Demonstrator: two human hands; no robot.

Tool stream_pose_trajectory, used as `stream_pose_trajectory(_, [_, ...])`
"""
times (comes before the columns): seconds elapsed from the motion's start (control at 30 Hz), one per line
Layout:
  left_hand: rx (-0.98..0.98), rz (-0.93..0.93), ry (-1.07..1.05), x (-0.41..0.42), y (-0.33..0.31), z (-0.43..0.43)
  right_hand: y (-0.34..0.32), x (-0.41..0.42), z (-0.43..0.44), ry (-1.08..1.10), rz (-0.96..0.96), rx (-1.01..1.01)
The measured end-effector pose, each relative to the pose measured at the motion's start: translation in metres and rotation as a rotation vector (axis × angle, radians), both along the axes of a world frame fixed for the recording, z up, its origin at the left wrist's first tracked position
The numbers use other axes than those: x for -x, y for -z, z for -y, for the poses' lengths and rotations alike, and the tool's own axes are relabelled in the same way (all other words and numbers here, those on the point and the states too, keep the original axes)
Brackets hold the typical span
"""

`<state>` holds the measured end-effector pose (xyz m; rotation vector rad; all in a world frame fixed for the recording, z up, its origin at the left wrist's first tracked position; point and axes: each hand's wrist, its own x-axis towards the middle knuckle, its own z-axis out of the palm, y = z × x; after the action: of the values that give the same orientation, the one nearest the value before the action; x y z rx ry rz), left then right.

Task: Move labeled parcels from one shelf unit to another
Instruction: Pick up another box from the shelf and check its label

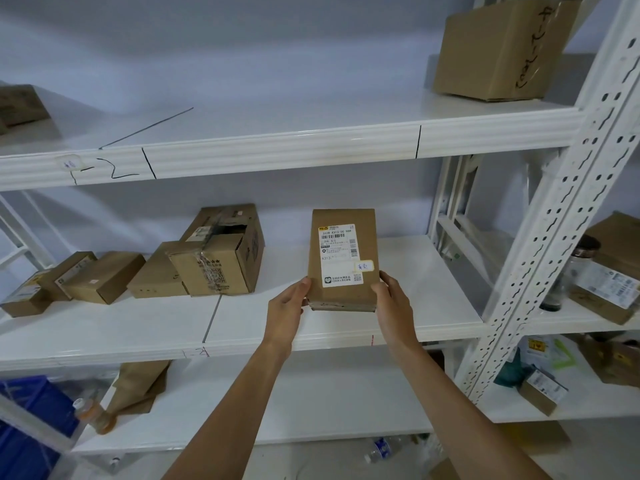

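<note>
White metal shelving fills the frame against a pale wall, with a perforated upright post point(568, 216) slanting down the right side.

Middle shelf point(346, 336), centre of frame: one flat brown parcel point(343, 259), upright-facing with its white printed label point(337, 254) toward the camera and a small handwritten sticker at the label's lower right. Its lower edge sits at or just above the shelf board; which, cannot be told. Left hand point(285, 311) grasps the parcel's lower left corner, thumb on the front face. Right hand point(394, 303) grasps the lower right corner, fingers wrapped around the side edge. Both forearms reach up from the bottom of the frame.

Middle shelf, left half: a torn, taped carton point(221, 252) with an open hole in its top, and a row of small boxes point(100, 277) running to the left edge, several touching.

Top shelf point(277, 150): a large carton point(502, 50) with black handwriting at upper right; part of another box at far left. Black marker lines and digits on the shelf's front edge.

Bottom shelf: a brown paper bag point(138, 382) at lower left, a blue crate point(31, 420) in the lower left corner.

Neighbouring shelf unit, right edge of frame: labelled boxes point(609, 271) and a dark-lidded jar point(585, 258). A plastic bottle point(384, 450) lies on the floor at bottom centre.
</note>
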<state>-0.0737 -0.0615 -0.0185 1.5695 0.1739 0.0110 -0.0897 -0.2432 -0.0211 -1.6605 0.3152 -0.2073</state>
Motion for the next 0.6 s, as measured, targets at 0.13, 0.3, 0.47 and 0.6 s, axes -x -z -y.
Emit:
stream_pose_trajectory(0.13, [-0.003, -0.002, -0.014, 0.0008, 0.0000, -0.0029, -0.0020, 0.0009, 0.0015, -0.006, 0.016, -0.020])
stream_pose_trajectory(0.3, [-0.005, 0.008, -0.024, 0.0030, -0.0026, -0.0045, -0.0038, 0.0022, 0.0009, -0.008, 0.015, -0.029])
stream_pose_trajectory(0.47, [0.000, 0.006, -0.021, 0.0050, -0.0047, -0.0056, -0.0054, 0.0052, -0.0003, -0.036, 0.013, -0.004])
stream_pose_trajectory(0.6, [-0.015, 0.031, -0.005, 0.0100, -0.0066, -0.0036, -0.0085, 0.0082, -0.0014, -0.061, 0.024, 0.010])
